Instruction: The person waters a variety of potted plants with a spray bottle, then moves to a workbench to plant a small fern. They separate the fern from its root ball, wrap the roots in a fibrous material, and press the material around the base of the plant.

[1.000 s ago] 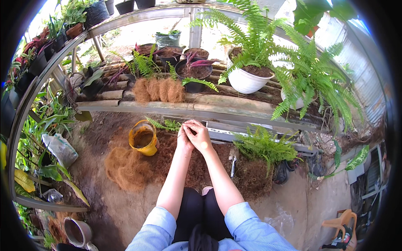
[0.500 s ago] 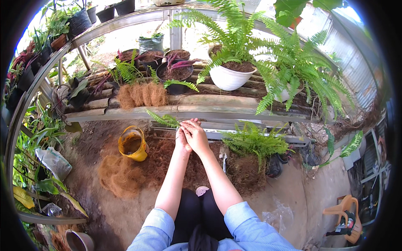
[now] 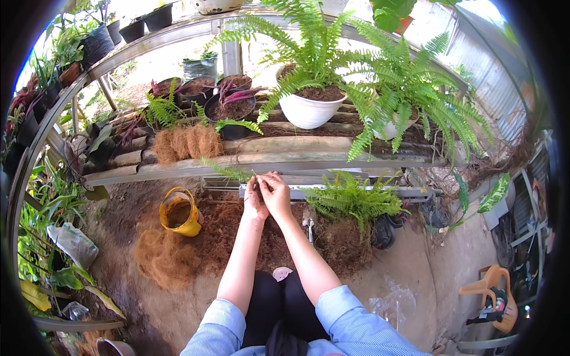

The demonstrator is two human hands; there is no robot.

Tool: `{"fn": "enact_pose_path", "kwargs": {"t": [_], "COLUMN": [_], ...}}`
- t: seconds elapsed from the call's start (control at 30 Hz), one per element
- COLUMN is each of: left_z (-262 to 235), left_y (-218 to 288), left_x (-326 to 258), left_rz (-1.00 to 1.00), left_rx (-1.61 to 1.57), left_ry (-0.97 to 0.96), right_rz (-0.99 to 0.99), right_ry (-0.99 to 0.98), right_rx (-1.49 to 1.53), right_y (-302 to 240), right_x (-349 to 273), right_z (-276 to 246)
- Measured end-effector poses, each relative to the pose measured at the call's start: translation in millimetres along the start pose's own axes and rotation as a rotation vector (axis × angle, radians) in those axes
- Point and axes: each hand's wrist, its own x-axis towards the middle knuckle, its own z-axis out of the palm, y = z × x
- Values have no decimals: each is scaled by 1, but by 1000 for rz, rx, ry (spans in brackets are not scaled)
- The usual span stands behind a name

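The person's left hand (image 3: 255,199) and right hand (image 3: 276,193) are raised together in front of the body, side by side and touching. Their fingers (image 3: 268,178) are bunched and pressed together at the tips, pinching the stem end of a small fern frond (image 3: 228,172). The frond runs out to the left of the fingertips and slightly up, ending against the edge of the wooden shelf (image 3: 178,169) just beyond them.

Below the fingers and to their left lies a yellow bucket (image 3: 180,212) tipped on its side on the ground, near a loose heap of brown coconut fibre (image 3: 163,258) lower still. To the right of the fingers, close by, a low fern clump (image 3: 353,202) sits on a dark root ball (image 3: 344,243). Straight beyond the fingertips, on the shelf, a white pot (image 3: 309,110) holds a big fern, with a dark pot (image 3: 231,113) of soil to its left and a tuft of brown fibre (image 3: 187,142) further left again. Well off to the lower right of the hands stands an orange plastic chair (image 3: 493,293).
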Motion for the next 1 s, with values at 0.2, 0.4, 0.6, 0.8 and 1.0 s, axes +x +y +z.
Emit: {"fn": "enact_pose_path", "kwargs": {"t": [0.2,0.4,0.6,0.8,1.0], "left_z": [20,26,35,50,84], "left_y": [-29,-88,-146,-212,-247], "left_x": [10,27,25,13,-16], "left_rz": [-63,-164,-362,-496,-565], "left_rx": [101,67,43,193,405], "left_ry": [177,-17,-83,-29,-132], "right_rz": [242,146,134,149,80], "right_ry": [116,161,206,295,290], "right_rx": [121,-114,-287,-499,-721], "right_y": [8,-1,16,30,18], "right_x": [7,14,0,-18,-34], "right_z": [-31,-81,-136,-201,-252]}}
